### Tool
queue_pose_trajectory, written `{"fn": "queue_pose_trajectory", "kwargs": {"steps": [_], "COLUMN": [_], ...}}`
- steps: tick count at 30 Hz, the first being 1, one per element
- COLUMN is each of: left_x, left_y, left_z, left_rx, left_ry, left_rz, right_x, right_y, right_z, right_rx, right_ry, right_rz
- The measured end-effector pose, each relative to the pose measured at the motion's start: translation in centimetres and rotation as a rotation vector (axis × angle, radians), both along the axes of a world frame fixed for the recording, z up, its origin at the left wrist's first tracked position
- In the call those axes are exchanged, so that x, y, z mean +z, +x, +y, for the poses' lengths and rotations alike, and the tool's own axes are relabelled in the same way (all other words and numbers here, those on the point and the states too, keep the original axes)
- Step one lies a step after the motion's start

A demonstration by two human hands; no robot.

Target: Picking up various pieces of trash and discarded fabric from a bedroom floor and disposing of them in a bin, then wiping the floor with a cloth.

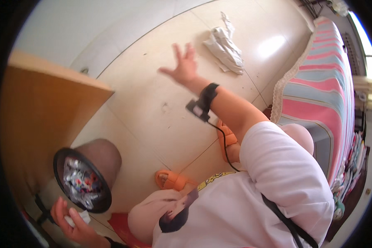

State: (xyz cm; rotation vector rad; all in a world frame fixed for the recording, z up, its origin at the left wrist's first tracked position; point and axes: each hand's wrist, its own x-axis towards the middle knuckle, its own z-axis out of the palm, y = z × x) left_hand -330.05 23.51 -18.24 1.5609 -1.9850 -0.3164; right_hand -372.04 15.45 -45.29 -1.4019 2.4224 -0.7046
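At the lower left my left hand point(75, 227) is closed on a small white piece point(85, 216) that looks like crumpled tissue. It is close beside the rim of a dark trash bin point(106, 157). The bin leans with its mouth toward me, and clear plastic and colourful litter point(81, 181) show inside. My right hand point(184, 68) is stretched out over the tiled floor, fingers spread, holding nothing. Beyond its fingertips, to the right, a crumpled whitish cloth or bag point(225, 49) lies on the floor, apart from the hand.
A brown wooden panel point(49, 99) stands at the left, behind the bin. On the right is a bed with a pink and blue striped cover point(314, 95). Small dark specks dot the tiles point(153, 111). My feet wear orange slippers point(175, 180).
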Motion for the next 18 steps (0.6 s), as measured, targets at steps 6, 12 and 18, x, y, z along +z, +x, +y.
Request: {"fn": "queue_pose_trajectory", "kwargs": {"steps": [6,12,18], "left_x": [3.5,6.6,7.8], "left_y": [-6.0,-15.0,-19.4], "left_z": [-2.8,-9.6,-15.6], "left_rx": [-0.124,-0.417,-0.322], "left_ry": [-0.201,-0.622,-0.660], "left_rz": [-0.588,-1.114,-1.314], "right_x": [0.0,-5.0,-5.6], "right_y": [-18.6,-15.4,-10.5], "right_z": [4.9,6.7,5.9], "right_rx": [-0.521,-0.296,-0.143], "right_ry": [0.300,0.311,-0.441], "right_rz": [0.165,0.206,0.063]}}
